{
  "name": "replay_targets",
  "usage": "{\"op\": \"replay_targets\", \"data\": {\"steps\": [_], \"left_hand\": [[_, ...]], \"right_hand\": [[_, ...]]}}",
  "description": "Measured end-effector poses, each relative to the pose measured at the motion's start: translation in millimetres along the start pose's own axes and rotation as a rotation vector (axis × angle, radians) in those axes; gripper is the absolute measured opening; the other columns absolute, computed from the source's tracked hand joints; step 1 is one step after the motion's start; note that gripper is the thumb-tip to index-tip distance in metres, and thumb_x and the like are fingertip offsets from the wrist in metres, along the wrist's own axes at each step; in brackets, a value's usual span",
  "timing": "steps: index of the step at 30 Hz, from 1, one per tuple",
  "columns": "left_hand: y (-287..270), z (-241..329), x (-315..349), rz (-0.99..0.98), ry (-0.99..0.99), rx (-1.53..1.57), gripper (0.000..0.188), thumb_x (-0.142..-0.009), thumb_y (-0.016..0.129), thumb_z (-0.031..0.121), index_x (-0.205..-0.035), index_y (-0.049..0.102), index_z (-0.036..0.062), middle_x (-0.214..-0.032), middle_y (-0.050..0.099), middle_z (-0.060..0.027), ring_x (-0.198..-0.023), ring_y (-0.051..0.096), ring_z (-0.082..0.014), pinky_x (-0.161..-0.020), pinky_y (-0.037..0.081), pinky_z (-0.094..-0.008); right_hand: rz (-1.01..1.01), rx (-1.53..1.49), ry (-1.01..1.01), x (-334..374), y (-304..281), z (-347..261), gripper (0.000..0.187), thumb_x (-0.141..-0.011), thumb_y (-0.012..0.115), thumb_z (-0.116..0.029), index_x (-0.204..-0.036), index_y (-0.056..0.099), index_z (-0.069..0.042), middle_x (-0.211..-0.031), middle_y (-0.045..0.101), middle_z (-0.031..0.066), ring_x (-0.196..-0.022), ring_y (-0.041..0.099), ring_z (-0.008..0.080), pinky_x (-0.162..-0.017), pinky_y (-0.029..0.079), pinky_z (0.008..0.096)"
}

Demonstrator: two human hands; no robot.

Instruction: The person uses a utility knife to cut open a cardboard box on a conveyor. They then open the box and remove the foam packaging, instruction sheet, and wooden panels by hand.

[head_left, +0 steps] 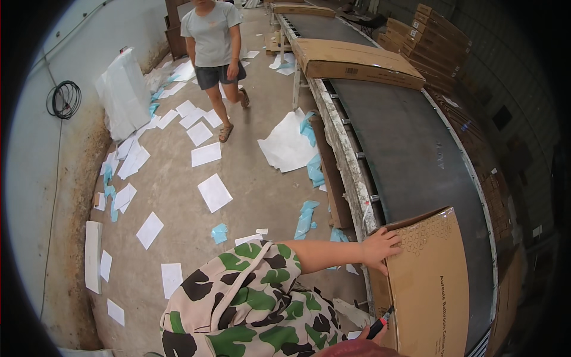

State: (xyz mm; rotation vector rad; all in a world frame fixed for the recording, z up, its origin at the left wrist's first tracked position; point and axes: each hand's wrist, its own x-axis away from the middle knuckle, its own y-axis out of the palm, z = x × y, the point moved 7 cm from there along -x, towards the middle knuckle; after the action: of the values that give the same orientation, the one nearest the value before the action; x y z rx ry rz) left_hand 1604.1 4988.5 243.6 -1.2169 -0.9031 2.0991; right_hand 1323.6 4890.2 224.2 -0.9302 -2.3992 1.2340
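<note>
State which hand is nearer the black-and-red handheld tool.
Right: the right hand grips the tool; the left hand, farther away, rests on the brown cardboard box.

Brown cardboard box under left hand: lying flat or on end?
Flat: box lies broad face up on dark conveyor belt, left hand at its edge.

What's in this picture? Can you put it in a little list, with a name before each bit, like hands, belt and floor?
Left hand: spread on the left edge of the near carton
Right hand: mostly out of view, gripping a black-and-red tool
Belt: dark, with the near carton on it and another carton lying across it farther away
Floor: scattered with white sheets and blue scraps
Other person: on the floor, left of the belt
</note>
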Motion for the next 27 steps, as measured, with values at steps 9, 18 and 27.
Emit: {"op": "replay_targets", "data": {"steps": [9,18,27], "left_hand": [[1.3,-0.2,3.4,0.013,-0.001,-0.018,0.084,-0.056,0.079,0.059,-0.123,0.056,0.0136,-0.125,0.049,-0.0117,-0.124,0.041,-0.0326,-0.099,0.031,-0.0467],[1.2,0.6,-0.8,-0.017,-0.008,-0.014,0.085,-0.057,0.079,0.059,-0.125,0.055,0.0137,-0.127,0.048,-0.0117,-0.126,0.039,-0.0322,-0.1,0.03,-0.0464],[1.5,0.3,-0.9,-0.025,-0.01,0.0,0.084,-0.059,0.079,0.057,-0.126,0.054,0.0136,-0.128,0.047,-0.012,-0.128,0.038,-0.033,-0.101,0.03,-0.0462]], "right_hand": [[0.053,-0.021,-0.111,3.9,4.3,9.1,0.058,-0.086,0.063,-0.012,-0.138,0.042,0.003,-0.118,0.057,0.0289,-0.104,0.059,0.0428,-0.087,0.048,0.0439],[0.061,0.036,-0.07,0.9,7.0,16.0,0.061,-0.086,0.065,-0.015,-0.141,0.041,-0.002,-0.113,0.061,0.0258,-0.099,0.063,0.0385,-0.085,0.049,0.0416],[0.05,0.035,-0.05,0.2,3.8,10.2,0.061,-0.088,0.064,-0.017,-0.142,0.04,-0.003,-0.115,0.062,0.0247,-0.101,0.064,0.0361,-0.088,0.049,0.0394]]}}
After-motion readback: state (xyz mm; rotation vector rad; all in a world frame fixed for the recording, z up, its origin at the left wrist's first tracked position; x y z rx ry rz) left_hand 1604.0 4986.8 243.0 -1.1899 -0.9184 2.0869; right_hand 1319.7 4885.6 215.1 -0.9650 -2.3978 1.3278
